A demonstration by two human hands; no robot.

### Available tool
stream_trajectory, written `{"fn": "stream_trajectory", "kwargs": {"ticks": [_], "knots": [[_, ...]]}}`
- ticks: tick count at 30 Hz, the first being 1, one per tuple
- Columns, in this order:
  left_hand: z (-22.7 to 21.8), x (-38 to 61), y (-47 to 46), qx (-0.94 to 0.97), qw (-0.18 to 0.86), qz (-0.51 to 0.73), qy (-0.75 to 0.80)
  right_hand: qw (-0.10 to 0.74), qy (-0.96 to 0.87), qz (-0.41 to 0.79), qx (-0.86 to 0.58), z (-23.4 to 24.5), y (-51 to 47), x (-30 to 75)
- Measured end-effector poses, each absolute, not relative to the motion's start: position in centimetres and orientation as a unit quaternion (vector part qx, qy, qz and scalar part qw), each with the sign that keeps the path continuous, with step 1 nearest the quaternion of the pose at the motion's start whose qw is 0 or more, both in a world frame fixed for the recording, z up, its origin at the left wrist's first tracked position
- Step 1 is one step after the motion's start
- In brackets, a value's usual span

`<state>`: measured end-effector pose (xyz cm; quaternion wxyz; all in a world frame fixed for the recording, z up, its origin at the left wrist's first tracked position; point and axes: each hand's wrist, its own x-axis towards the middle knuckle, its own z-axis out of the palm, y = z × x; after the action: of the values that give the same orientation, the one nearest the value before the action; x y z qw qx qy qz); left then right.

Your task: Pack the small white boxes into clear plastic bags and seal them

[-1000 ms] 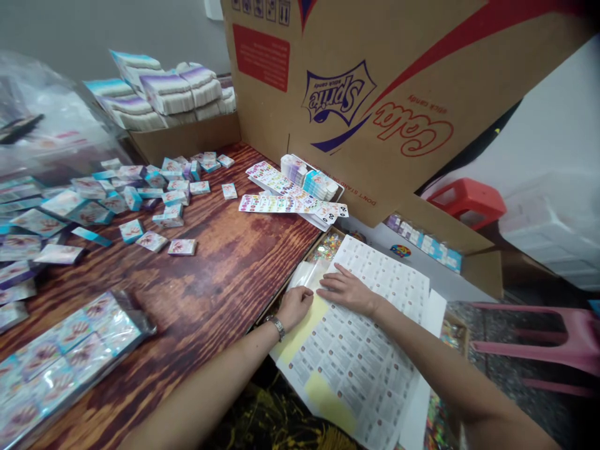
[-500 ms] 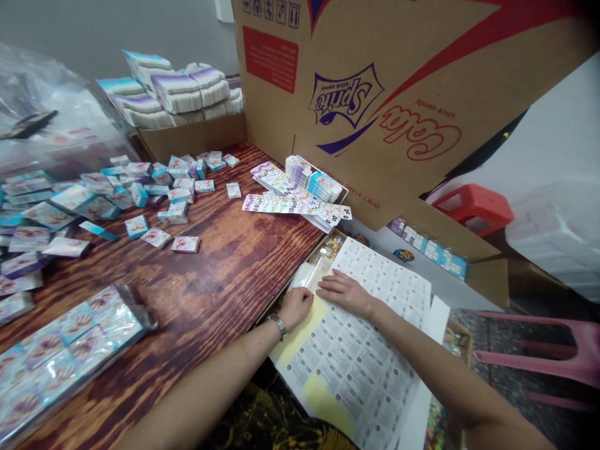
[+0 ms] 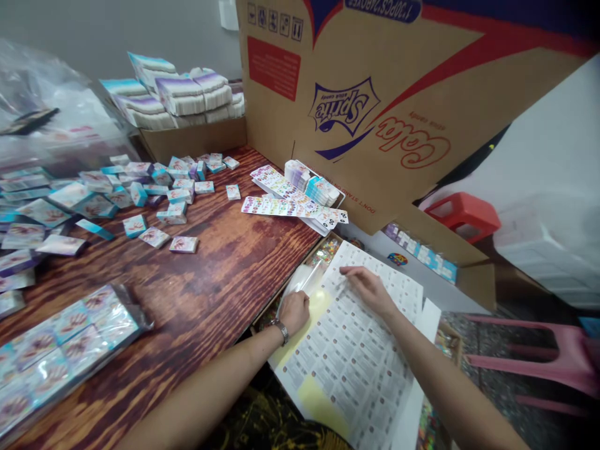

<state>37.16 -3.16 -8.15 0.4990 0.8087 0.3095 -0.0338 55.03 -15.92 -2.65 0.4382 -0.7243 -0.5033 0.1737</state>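
My left hand, watch on the wrist, lies low on the clear plastic film at the near edge of the pile; I cannot tell whether it is pinching the film or only pressing on it. My right hand is apart from it, its fingers spread and resting on the top sheet, not clamped on anything. The stack of printed label sheets sits at lower centre-right, with a yellow backing sheet showing among them, on a shallow tray at the edge of the wood surface. The sheets look light and floppy, likely to slide on the glossy film and crease easily. I would judge them best lifted by a long edge, with both hands, keeping them flat.
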Motion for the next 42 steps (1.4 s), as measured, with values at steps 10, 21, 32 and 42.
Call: {"fn": "stream_trajectory", "kwargs": {"ticks": [10,21,32,42], "knots": [[-2.0,28.3,0.0,0.785,0.491,0.206,0.318,0.394,-0.559,0.169,-0.709,6.3,-6.8,44.5],[0.5,1.5,3.3,0.816,0.08,0.321,0.475,0.426,-0.621,0.356,-0.553,3.1,8.9,22.7],[-1.1,-1.5,6.2,0.835,-0.008,0.29,0.468,0.343,-0.617,0.319,-0.632,-0.6,13.0,15.5],[-1.2,-1.1,8.4,0.861,-0.023,0.213,0.461,0.277,-0.649,0.256,-0.661,0.1,13.1,14.7]]}}
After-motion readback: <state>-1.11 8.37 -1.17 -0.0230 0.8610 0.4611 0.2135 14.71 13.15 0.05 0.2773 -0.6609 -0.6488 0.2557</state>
